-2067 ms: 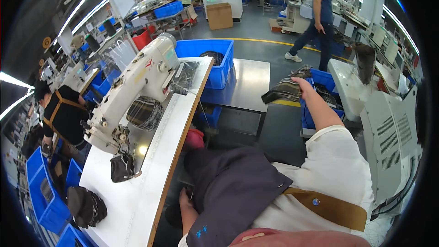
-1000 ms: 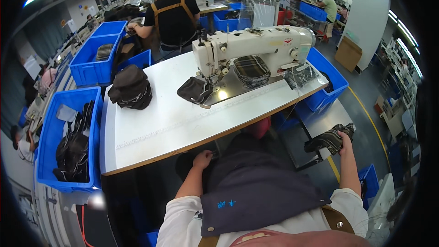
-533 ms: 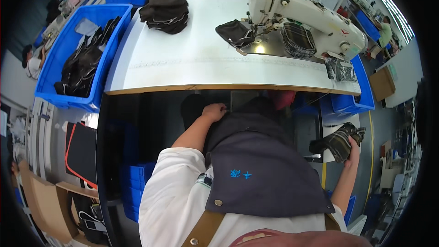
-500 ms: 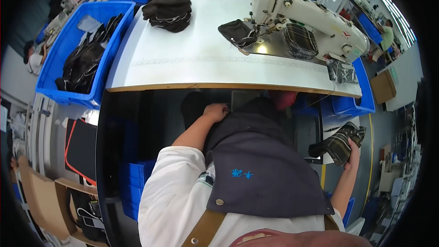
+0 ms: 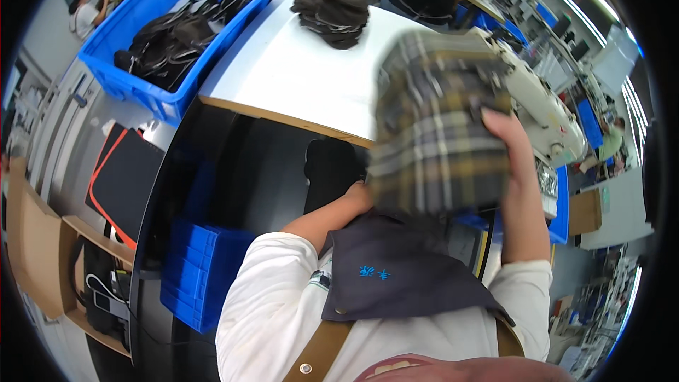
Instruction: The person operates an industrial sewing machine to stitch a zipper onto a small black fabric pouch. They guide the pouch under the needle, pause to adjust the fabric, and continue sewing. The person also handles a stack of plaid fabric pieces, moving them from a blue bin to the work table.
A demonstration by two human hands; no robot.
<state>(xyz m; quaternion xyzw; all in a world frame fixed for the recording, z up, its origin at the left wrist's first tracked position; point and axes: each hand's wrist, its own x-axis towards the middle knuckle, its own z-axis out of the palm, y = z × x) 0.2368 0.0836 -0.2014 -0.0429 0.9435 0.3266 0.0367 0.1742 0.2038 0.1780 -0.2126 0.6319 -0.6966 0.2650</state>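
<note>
A plaid cloth piece (image 5: 438, 127) in olive, grey and white is raised in front of me, smeared by motion. My right hand (image 5: 501, 127) is closed on its right side, with the thumb across the face of the cloth. The cloth covers much of the white sewing machine (image 5: 548, 110) behind it. Below the table edge, my left hand (image 5: 359, 197) rests low by my lap, next to a dark rounded shape (image 5: 329, 166). Its fingers are mostly hidden, partly behind the plaid cloth.
A stack of dark brown cloth pieces (image 5: 331, 10) sits on the far part of the white table (image 5: 283, 64). To its left stands a blue bin (image 5: 134, 85) filled with dark pieces. Blue crates (image 5: 194, 269) and an open cardboard box (image 5: 42, 233) are at lower left.
My right hand has brought the plaid cloth from the far right, beside the table, up and left in front of the sewing machine. The view has turned and shifted.
</note>
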